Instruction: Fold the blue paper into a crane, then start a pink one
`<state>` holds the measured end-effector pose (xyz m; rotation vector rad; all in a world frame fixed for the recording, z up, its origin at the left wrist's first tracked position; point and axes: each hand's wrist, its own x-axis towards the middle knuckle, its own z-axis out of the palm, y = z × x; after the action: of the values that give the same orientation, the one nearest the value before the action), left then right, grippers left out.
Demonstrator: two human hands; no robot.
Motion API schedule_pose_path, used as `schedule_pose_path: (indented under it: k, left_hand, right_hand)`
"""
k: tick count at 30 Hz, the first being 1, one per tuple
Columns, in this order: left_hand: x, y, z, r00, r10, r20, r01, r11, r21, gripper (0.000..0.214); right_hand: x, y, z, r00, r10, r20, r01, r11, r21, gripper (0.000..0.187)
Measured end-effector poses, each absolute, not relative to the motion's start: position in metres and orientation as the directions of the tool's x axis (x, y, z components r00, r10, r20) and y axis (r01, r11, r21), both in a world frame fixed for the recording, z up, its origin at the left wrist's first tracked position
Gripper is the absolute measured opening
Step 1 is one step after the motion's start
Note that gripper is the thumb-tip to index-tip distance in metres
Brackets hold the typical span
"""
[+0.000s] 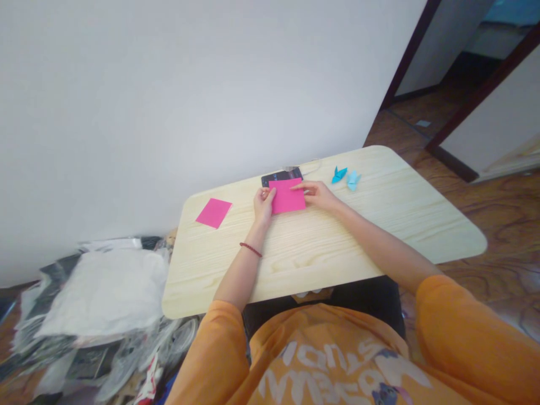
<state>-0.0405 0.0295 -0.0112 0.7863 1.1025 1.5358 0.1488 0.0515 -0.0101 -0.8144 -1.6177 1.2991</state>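
- Spanning the space between two hands, a pink sheet (287, 199) is held over the middle of the worktop (295, 253), toward its wall side.
- Left hand (264, 205): sheet gripped at its left edge, thumb laid on the face, the other fingers curled in; the grip is closed on paper.
- Right hand (319, 196): fingers partly bent at the right edge, one stretched across the upper face; whether the paper is pinched there cannot be told.
- Lower part of a dark phone (282, 176) covered, in this view, by the sheet; contact between them cannot be made out. A pale cable (313, 169) is seen just beside its right end.
- A second pink square (214, 213) laid flat on the left, turned cornerwise, well apart from the hands.
- Two folded papers noted on the right, close together: one deeper blue (338, 175), one pale blue (353, 180).
- Dark red beaded bracelet (250, 250) worn on the left wrist; orange shirt (329, 343) seen below.
- White bundle (105, 289) and clear plastic heaped left of the worktop.
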Motion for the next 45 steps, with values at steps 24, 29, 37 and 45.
schedule_pose_path:
  k: [24,29,37,45]
  left_hand:
    - [-0.029,0.015,-0.002,-0.001,0.995,-0.099,-0.368,0.091,0.925,0.043]
    - [-0.031,0.017,-0.004,-0.007,0.994,-0.113,-0.312,0.105,0.944,0.034]
    - [-0.032,0.017,-0.001,0.002,0.993,-0.12,-0.324,0.114,0.939,0.026]
    - [-0.032,0.015,0.002,0.055,0.988,-0.147,-0.36,0.157,0.92,0.031]
  right_hand:
    - [0.146,0.046,0.001,-0.201,0.95,0.239,-0.028,0.239,-0.971,0.038]
    - [0.148,0.047,-0.001,-0.211,0.941,0.265,0.072,0.285,-0.956,0.036]
    - [0.146,0.046,-0.003,-0.265,0.937,0.228,-0.01,0.234,-0.972,0.035]
    - [0.144,0.043,0.0,-0.237,0.953,0.187,-0.037,0.184,-0.982,0.034]
